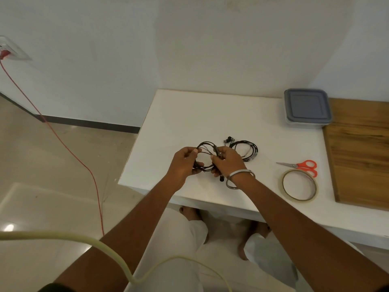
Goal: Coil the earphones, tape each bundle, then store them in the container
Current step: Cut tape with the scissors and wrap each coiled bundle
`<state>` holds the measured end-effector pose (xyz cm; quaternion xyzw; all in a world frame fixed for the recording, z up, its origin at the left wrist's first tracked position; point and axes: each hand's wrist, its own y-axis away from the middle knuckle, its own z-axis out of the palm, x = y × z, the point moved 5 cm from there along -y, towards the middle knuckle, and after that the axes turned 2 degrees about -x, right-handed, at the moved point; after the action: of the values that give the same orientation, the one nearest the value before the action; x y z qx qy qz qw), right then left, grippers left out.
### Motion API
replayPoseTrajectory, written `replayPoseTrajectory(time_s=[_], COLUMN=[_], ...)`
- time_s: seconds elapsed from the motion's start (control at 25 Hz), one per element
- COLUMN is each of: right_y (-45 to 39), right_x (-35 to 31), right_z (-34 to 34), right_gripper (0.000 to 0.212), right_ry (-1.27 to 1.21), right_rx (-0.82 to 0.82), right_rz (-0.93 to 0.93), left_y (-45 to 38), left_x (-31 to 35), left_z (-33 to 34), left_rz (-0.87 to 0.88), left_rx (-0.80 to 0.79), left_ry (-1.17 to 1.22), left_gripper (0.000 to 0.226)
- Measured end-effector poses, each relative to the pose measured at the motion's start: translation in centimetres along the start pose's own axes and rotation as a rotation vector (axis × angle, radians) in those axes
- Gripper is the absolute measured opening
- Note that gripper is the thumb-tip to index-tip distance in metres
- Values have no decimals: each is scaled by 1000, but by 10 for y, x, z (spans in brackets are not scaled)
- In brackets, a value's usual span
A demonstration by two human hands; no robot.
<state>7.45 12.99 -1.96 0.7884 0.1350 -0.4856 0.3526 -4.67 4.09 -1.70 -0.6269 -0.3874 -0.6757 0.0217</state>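
Observation:
Above the white table (pixel 189 114), both my hands hold one coil of black earphones (pixel 205 149). My left hand (pixel 185 163) grips the coil's left side, thumb on top. My right hand (pixel 228 162) pinches its right side, and an earbud hangs just below that hand. A second coiled pair of black earphones (pixel 245 149) lies on the table just right of my hands. A roll of clear tape (pixel 300 184) lies flat near the front edge. The container (pixel 307 107), clear with a blue-grey lid on it, stands at the back right.
Orange-handled scissors (pixel 301 165) lie just behind the tape roll. A wooden board (pixel 360 148) covers the table's right part. A red cable (pixel 63 142) runs from a wall socket across the floor at left. A pale cord (pixel 101 245) crosses the foreground.

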Motion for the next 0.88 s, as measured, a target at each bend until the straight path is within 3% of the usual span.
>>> replayPoseTrajectory(time_s=[0.12, 0.24, 0.4, 0.6, 0.88], right_y=[-9, -12, -4, -5, -8], right_x=[8, 8, 1, -1, -14], right_z=[10, 24, 30, 17, -45], right_gripper=[37, 33, 31, 29, 26], right_ry=[253, 513, 763, 772, 880], right_rx=[34, 29, 121, 180, 307], right_rz=[-4, -89, -225, -294, -395], left_y=[-2, -7, -10, -8, -20], left_x=[-3, -8, -13, 2, 40], left_z=[-10, -11, -12, -6, 37], left_rz=[169, 228, 196, 191, 411], left_rx=[179, 233, 223, 284, 289], left_ry=[-425, -691, -736, -780, -982], left_gripper=[14, 17, 20, 26, 29])
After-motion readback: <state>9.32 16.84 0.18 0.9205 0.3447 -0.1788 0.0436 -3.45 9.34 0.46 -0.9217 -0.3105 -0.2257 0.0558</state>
